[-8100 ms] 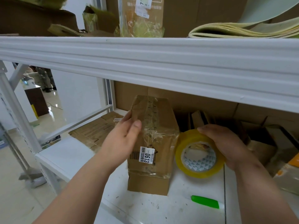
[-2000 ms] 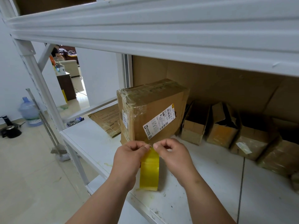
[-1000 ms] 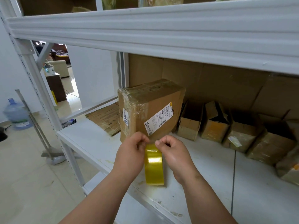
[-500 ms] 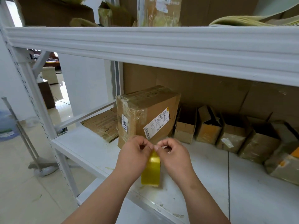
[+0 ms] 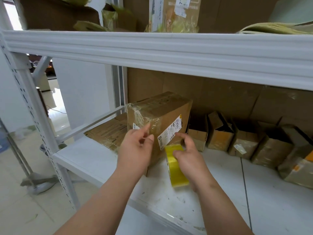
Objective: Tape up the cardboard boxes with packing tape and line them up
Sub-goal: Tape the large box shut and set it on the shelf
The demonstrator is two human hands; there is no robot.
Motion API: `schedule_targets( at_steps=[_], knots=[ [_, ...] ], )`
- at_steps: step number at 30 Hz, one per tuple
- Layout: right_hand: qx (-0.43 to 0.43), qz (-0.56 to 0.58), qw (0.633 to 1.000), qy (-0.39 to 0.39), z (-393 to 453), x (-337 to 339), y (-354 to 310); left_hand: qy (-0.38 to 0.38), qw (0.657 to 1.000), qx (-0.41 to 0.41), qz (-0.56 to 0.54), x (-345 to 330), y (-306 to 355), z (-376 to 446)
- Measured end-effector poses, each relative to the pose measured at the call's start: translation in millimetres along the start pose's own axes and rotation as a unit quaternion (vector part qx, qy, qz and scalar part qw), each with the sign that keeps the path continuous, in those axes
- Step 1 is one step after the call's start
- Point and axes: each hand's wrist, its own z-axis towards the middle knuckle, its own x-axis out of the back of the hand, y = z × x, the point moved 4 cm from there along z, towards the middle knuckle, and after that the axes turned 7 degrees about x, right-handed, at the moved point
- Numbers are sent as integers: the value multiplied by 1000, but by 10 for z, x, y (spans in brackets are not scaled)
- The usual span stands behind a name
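A brown cardboard box (image 5: pixel 160 111) wrapped in clear tape, with a white label on its front, stands on the white shelf (image 5: pixel 223 197). My left hand (image 5: pixel 135 150) reaches its front left corner, the fingers loose and the index finger touching the cardboard. A yellow roll of packing tape (image 5: pixel 177 173) stands on edge on the shelf just right of the box front. My right hand (image 5: pixel 191 160) grips the roll from the right, thumb on its rim. Whether a tape end runs to my left hand does not show.
Several small open cardboard boxes (image 5: pixel 218 134) stand in a row along the back wall to the right. Flattened cardboard (image 5: pixel 106 131) lies left of the big box. The upper shelf beam (image 5: pixel 169 53) hangs low overhead. A perforated upright post (image 5: pixel 33 116) stands at the left.
Both hands were picking at the tape end on top of the roll. My left hand has now left the roll and reached the box corner; my right hand lowered the roll to the right.
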Motion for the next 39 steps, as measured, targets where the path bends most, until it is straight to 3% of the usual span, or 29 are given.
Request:
schedule_targets(
  at_steps=[2,5,8,13,15,19,24,27,32,39],
  knots=[
    [1,-53,999,6,32,8,-41,65,996,-49,35,201,54,162],
    [12,-127,992,2,52,-36,-173,77,992,-80,61,377,83,464],
    [53,-190,980,-28,9,-165,-337,34,996,-61,60,415,115,708],
    [75,-276,957,-56,-27,-423,-330,-113,990,89,4,300,-100,998],
    [66,-295,951,-59,-18,-488,-234,-157,981,114,-9,248,-184,1029],
    [27,-248,968,-28,49,-450,-60,-132,988,84,-14,242,-187,1101],
    [-31,-98,991,80,206,-79,-135,-86,994,16,64,255,-135,1075],
    [-45,-126,986,103,255,112,-302,-93,993,-8,77,226,-180,994],
    [-17,-328,941,78,441,103,-427,-144,988,-34,35,157,-136,973],
    [51,-414,900,127,586,16,-287,-169,985,-32,28,102,-135,925]
  ],
)
